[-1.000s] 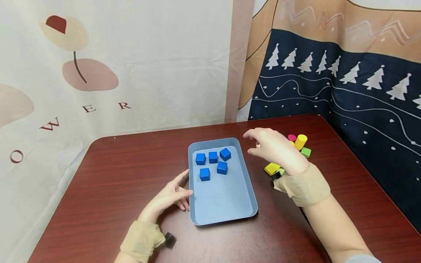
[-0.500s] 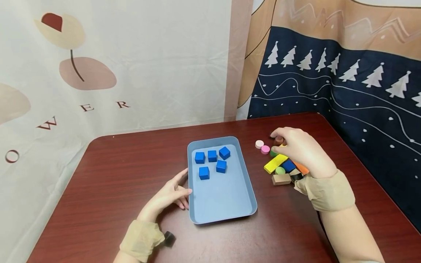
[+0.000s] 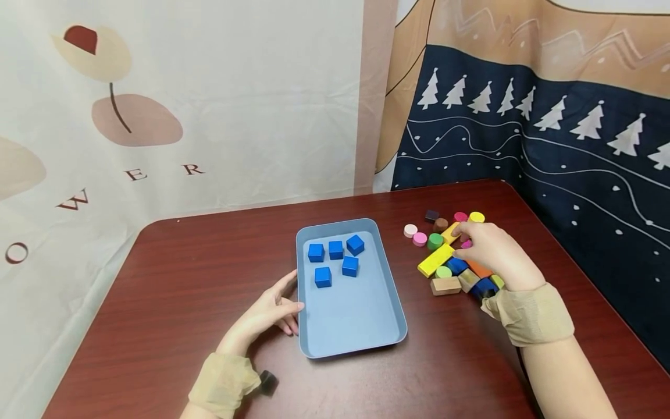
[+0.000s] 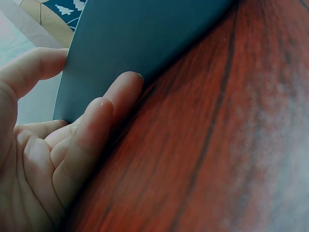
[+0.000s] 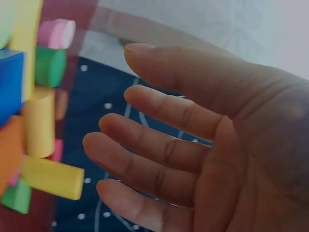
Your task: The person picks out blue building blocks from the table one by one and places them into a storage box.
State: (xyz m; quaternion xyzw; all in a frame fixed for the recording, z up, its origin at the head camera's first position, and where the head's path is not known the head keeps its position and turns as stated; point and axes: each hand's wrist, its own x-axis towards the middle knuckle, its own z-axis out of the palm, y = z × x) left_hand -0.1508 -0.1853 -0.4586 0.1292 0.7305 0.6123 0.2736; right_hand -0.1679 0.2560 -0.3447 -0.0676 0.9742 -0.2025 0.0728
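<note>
On the table lies a grey-blue tray holding several blue cubes toward its far end. My left hand rests against the tray's left side. In the left wrist view, fingertips touch the outer wall and another digit reaches the rim. Over the pile of blocks to the right is my right hand, near a flat yellow block and a blue block. The right wrist view shows its fingers spread, nothing between them, with a yellow cylinder off to the side.
Around the pile are a wooden block, an orange block, a green disc, a pink disc and a white disc. A printed curtain hangs behind the table.
My right hand has moved right, from beside the tray to over the block pile, uncovering more blocks. The left hand stays at the tray, and the cubes have not moved.
</note>
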